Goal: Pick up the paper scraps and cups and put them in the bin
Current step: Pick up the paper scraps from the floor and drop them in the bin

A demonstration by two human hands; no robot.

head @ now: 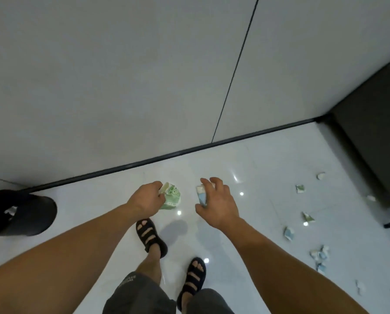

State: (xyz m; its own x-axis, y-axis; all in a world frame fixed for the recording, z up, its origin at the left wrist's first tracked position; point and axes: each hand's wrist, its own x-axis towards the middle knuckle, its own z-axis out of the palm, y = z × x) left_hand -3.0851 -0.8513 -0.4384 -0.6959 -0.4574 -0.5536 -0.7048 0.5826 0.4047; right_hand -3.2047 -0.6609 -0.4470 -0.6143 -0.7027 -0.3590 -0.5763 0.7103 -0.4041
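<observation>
Fingers [214, 181] of right hand [220, 206] curled, pinching blue-white paper scrap [201, 196] | left hand [147, 199] grips crumpled green paper cup [171, 197] | black bin [36, 211] on floor [246, 159] far left | more scraps [300, 188] lie scattered at right

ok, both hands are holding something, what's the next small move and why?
Probably turn left and drop both loads into the black bin: the left hand grips a green cup, the right hand holds a blue-white scrap, so neither can take the floor scraps lying to the right.
</observation>
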